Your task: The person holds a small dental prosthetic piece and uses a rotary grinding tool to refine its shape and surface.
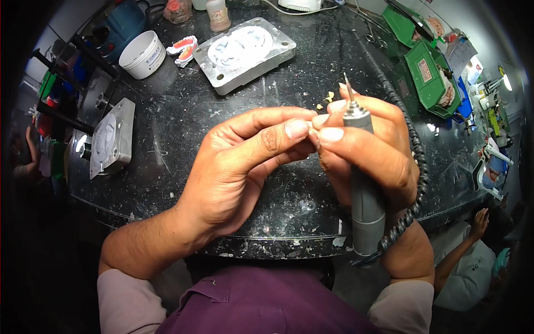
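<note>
My right hand [384, 150] grips a grey rotary handpiece [367, 222] with a thin pointed bit standing upright; its coiled black cable [420, 178] loops up along the right. My left hand [245, 161] has thumb and fingertips pinched together against my right fingertips, around something small that I cannot make out. A few small pale yellow pieces [320, 106] lie on the dark, speckled bench [278, 206] just beyond my fingertips.
Metal flasks with plaster [219, 78] [117, 145] sit ahead and left, near a white tub [139, 55], red-and-white dental model [182, 49], bottle [218, 15] and blue machine [119, 30]. Green trays [425, 78] stand right. Co-workers [461, 267] [28, 150] are at both sides.
</note>
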Demonstrator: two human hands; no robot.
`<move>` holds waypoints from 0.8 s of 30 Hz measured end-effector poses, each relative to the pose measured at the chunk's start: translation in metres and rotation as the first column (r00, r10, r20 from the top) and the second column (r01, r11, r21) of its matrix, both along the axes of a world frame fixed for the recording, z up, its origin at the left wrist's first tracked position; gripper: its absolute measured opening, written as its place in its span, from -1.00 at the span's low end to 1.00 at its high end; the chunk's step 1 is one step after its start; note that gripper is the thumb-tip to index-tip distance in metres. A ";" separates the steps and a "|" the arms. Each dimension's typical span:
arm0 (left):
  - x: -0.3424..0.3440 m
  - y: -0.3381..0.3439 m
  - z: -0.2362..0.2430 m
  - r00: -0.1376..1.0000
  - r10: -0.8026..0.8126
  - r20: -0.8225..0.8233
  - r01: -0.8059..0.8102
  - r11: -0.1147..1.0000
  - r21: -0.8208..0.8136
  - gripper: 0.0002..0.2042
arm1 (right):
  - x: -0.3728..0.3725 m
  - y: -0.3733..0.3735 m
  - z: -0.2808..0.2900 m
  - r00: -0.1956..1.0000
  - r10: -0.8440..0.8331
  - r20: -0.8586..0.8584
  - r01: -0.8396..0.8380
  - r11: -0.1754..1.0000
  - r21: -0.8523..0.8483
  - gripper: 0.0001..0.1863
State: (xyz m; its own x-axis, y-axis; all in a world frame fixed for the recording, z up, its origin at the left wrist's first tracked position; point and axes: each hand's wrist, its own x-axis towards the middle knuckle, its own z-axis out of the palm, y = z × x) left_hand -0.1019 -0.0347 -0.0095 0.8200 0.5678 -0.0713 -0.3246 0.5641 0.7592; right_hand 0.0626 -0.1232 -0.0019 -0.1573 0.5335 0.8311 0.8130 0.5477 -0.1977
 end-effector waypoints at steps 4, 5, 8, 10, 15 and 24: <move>-0.002 0.002 0.001 0.998 -0.006 0.070 0.011 0.997 -0.073 -0.74 | -0.001 -0.002 -0.002 1.000 -0.004 0.029 0.005 0.999 -0.051 -0.70; -0.002 0.003 0.002 0.997 -0.010 0.071 0.015 0.997 -0.074 -0.74 | 0.000 -0.003 -0.002 1.000 -0.007 0.029 0.009 0.999 -0.051 -0.70; -0.002 0.004 0.006 0.995 -0.015 0.096 0.013 1.000 0.017 -0.75 | -0.001 -0.007 -0.001 1.000 -0.010 0.010 0.010 0.998 -0.060 -0.68; -0.002 0.003 0.004 0.996 0.018 0.083 -0.021 0.999 0.042 -0.76 | -0.001 -0.008 0.001 1.000 -0.027 0.014 0.028 0.995 -0.092 -0.68; -0.004 0.005 0.005 0.998 0.037 0.053 -0.043 0.992 0.116 -0.75 | -0.001 -0.003 -0.001 0.999 -0.007 -0.046 0.004 0.998 -0.067 -0.69; -0.008 0.008 -0.001 0.996 -0.057 0.073 0.058 0.998 -0.010 -0.79 | -0.003 -0.025 0.019 0.955 0.046 -0.293 -0.130 0.953 -0.275 -0.52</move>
